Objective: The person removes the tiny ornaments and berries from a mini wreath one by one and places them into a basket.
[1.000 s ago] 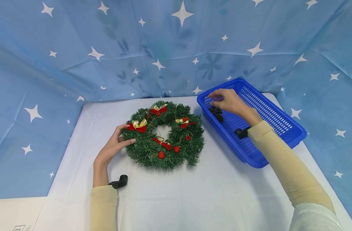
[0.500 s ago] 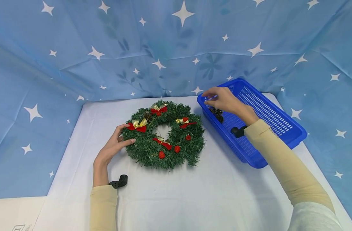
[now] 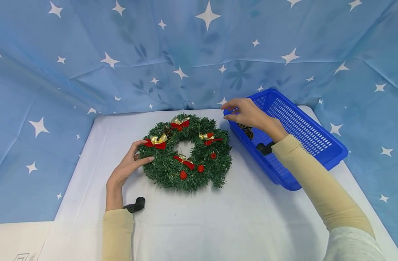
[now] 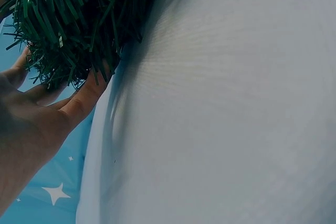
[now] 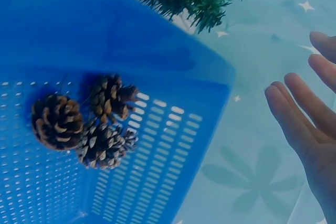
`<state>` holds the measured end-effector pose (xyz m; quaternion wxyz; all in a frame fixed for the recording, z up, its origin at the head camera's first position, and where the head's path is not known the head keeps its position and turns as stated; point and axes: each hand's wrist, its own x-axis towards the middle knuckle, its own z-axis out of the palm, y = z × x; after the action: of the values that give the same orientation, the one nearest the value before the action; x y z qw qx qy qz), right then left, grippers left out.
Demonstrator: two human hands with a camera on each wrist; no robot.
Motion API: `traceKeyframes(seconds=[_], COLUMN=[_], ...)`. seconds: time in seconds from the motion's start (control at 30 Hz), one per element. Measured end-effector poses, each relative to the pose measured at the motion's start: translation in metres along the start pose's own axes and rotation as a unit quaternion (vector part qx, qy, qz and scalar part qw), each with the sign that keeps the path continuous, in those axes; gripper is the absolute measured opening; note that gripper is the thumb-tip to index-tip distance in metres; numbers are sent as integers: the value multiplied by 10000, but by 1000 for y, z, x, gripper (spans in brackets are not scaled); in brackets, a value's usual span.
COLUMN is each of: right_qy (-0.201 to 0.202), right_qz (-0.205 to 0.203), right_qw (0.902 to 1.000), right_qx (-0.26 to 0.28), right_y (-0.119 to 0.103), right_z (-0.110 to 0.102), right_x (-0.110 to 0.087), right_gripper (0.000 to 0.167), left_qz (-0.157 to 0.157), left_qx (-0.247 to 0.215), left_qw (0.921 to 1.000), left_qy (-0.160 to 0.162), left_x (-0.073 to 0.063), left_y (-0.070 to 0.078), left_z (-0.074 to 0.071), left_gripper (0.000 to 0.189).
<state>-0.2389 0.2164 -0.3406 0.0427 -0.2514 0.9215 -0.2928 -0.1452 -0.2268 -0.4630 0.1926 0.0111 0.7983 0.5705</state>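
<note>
A green Christmas wreath (image 3: 185,181) lies flat on the white table, decorated with red and gold bows (image 3: 184,161), red berries (image 3: 183,175) and a pine cone near its upper left. My left hand (image 3: 128,165) grips its left edge, thumb on top; in the left wrist view, fingers (image 4: 86,98) reach under the green needles. Over the near-left corner of a blue basket (image 3: 303,127) hovers my right hand (image 3: 251,115), fingers loosely bent, nothing visible between them. Several pine cones (image 5: 56,121) sit in the basket, partly hidden by that hand in the head view.
The basket stands tilted at the table's right side, close to the wreath. A blue cloth (image 3: 199,54) with white stars hangs behind and on both sides. White cloth (image 3: 199,224) covers the table.
My right hand has shifted left, from above the basket's inside to above its left rim, toward the wreath. The left hand and the wreath stay where they were.
</note>
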Motion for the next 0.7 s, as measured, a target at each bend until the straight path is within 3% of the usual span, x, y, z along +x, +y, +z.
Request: traceKeyframes(seconds=[0.7], right_qy=[-299], right_qz=[-382], right_qw=[9988], right_qx=[-105], right_y=[-28], right_z=[14], right_x=[14], right_gripper=[41], left_qz=[-6], left_qx=[-5], left_qw=[10000], left_qy=[27], left_x=[0], left_y=[0], left_z=[1], left_gripper=[87])
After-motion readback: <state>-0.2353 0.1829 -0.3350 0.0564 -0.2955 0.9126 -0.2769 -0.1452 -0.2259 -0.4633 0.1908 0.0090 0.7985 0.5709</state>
